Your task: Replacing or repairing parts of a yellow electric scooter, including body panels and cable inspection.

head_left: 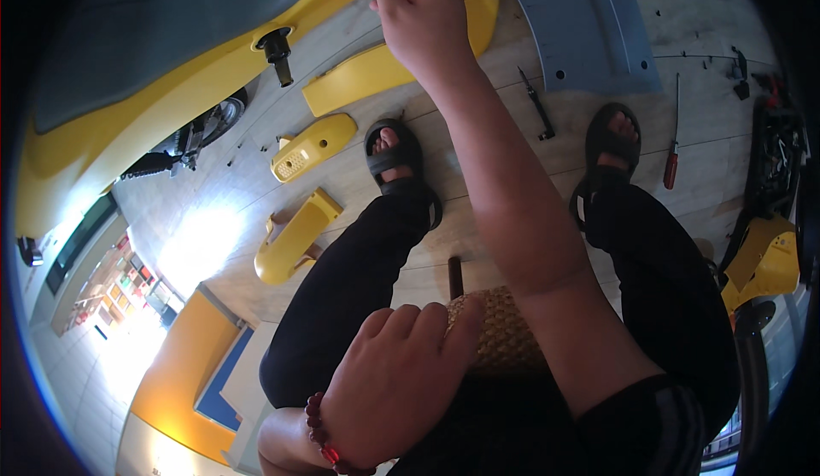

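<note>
My right hand (424,23) reaches up to the top edge, beside the corner of a large yellow body panel with a grey surface (171,32). Its fingers are closed in a pinch by a small dark part that is mostly cut off by the frame. Below, my left hand (397,378), with a dark red bead bracelet at its wrist, is held low between my thighs, next to a woven stool seat (504,331). Its fingers curl under, so whatever they may hold is hidden. A black peg (275,53) sticks out of the yellow body.
Loose yellow panels (367,75), a perforated yellow cover (314,146) and a curved yellow piece (295,237) lie on the floor. Farther right are a grey panel (585,28), a black-handled tool (536,105) and a red-handled screwdriver (672,164). Black machinery (777,151) borders the right.
</note>
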### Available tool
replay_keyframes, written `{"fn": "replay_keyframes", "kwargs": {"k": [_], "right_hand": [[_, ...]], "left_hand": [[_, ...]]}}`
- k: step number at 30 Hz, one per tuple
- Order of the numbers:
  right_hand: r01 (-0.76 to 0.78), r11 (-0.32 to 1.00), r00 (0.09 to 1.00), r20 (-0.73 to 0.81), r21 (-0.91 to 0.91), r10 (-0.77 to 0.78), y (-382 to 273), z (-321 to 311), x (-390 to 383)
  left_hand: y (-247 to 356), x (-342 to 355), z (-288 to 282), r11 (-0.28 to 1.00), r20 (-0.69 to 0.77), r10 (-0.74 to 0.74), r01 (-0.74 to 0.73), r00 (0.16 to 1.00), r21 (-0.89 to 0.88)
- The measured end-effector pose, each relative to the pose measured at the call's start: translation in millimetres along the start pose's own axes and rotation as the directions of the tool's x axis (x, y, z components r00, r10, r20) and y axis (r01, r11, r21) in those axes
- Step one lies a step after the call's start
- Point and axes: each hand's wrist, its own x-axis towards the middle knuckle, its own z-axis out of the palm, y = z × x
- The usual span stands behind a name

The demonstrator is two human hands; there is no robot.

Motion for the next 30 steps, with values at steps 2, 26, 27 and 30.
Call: {"fn": "replay_keyframes", "kwargs": {"k": [2, 26, 27, 30], "right_hand": [[0.148, 0.989, 0.989, -0.026, -0.031, -0.149, -2.2, -1.2, 0.4], [-0.571, 0.506, 0.795, 0.28, 0.646, 0.538, -22.3, 8.3, 3.4], [-0.567, 0.502, 0.798, 0.285, 0.653, 0.53, -23.3, 8.1, 3.7], [-0.58, 0.52, 0.791, 0.279, 0.627, 0.545, -23.0, 8.1, 4.6]], "left_hand": [[-0.4, -0.3, -0.6, 0.999, 0.01, -0.004, 0.004, 1.0, 0.034], [10.1, 3.5, -3.4, 0.999, -0.059, 0.019, -0.016, 0.998, 0.052], [10.5, 3.7, -3.1, 0.998, -0.068, 0.019, -0.015, 0.998, 0.06], [11.1, 5.5, -1.5, 0.997, -0.092, 0.025, -0.019, 0.995, 0.07]]}}
